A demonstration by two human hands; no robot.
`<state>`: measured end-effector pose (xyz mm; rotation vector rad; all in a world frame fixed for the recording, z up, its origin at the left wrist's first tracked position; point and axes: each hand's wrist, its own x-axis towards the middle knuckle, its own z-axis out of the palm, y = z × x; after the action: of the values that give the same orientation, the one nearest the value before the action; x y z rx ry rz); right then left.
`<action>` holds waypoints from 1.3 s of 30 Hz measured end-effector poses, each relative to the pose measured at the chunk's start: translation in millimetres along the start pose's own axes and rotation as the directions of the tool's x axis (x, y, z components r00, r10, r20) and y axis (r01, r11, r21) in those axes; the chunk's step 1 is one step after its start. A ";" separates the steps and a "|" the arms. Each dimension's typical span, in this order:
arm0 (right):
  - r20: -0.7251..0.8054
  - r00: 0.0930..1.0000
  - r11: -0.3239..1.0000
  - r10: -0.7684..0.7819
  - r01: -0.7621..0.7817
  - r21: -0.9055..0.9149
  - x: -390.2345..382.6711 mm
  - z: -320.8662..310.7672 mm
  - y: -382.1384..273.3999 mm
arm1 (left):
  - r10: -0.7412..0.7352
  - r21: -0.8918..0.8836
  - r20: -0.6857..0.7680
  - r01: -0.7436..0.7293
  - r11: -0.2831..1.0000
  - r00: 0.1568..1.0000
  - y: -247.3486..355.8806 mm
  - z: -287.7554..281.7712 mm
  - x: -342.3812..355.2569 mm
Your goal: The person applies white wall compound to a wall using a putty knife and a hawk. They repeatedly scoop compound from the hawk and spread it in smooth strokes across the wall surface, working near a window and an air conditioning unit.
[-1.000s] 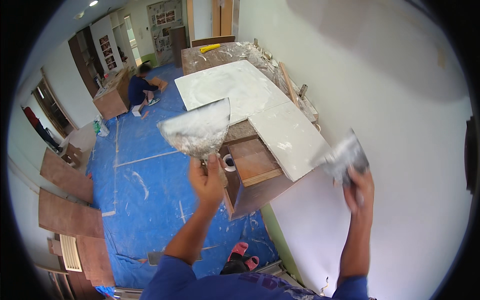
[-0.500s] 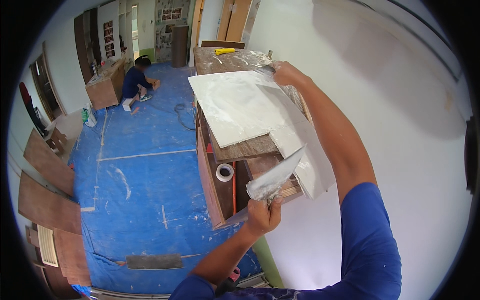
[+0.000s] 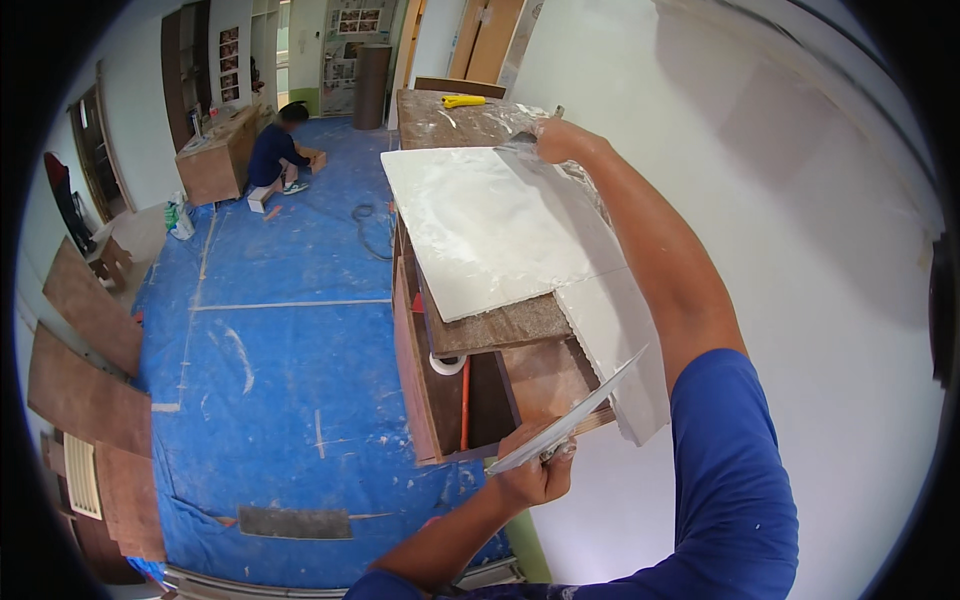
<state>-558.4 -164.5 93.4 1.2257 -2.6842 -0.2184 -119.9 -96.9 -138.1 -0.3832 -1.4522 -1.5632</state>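
Note:
My left hand (image 3: 531, 465) grips a wide putty knife (image 3: 585, 405), its blade tilted nearly edge-on above the near end of the cabinet. My right hand (image 3: 570, 140), arm stretched forward, holds another putty knife (image 3: 520, 142) at the far right corner of a white board (image 3: 478, 215) smeared with pale compound. A second white piece (image 3: 600, 320) lies along the right side of the top. Below the boards are a rough brown panel (image 3: 510, 320) and the open wooden cabinet (image 3: 410, 430), with a white tape roll (image 3: 448, 364) and an orange rod (image 3: 465, 410) inside.
A co-worker (image 3: 275, 155) squats on the blue sheet (image 3: 270, 350) beside a wooden cabinet (image 3: 215, 160). Wood panels (image 3: 85, 380) lie at the left. A yellow tool (image 3: 463, 101) rests on the bench's far part. A white wall (image 3: 800, 250) borders the right; a grey strip (image 3: 293, 522) lies below.
My right hand has swung from the near right up to the board's far end with its knife. My left hand has moved right and lower, turning its blade edge-on.

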 end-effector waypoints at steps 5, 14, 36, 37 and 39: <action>0.048 0.999 1.000 -0.003 0.004 -0.022 -23.4 -4.4 19.2 | 0.003 0.119 0.021 -0.005 0.993 1.000 7.0 -3.0 8.6; 0.180 0.982 0.997 -0.066 0.069 -0.015 -81.7 -46.5 -2.4 | 0.043 0.175 0.051 -0.051 0.983 0.998 4.8 -4.6 25.6; 0.146 0.988 0.994 0.052 -0.064 0.083 -22.4 -28.9 -61.8 | 0.054 0.349 -0.006 -0.049 0.936 0.999 11.5 8.1 36.6; 0.137 0.990 0.997 0.024 -0.034 0.074 -25.5 -30.1 -63.8 | 0.051 0.352 -0.002 -0.047 0.935 0.999 10.0 8.1 35.9; 0.120 0.992 0.998 -0.035 0.028 0.058 -35.7 -36.6 -71.6 | -0.001 0.375 0.008 -0.002 0.927 1.000 11.5 7.7 33.2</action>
<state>-474.8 -186.0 110.4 1.3127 -2.7931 -0.2303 -130.7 -102.0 -104.2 -0.1622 -1.7140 -1.2447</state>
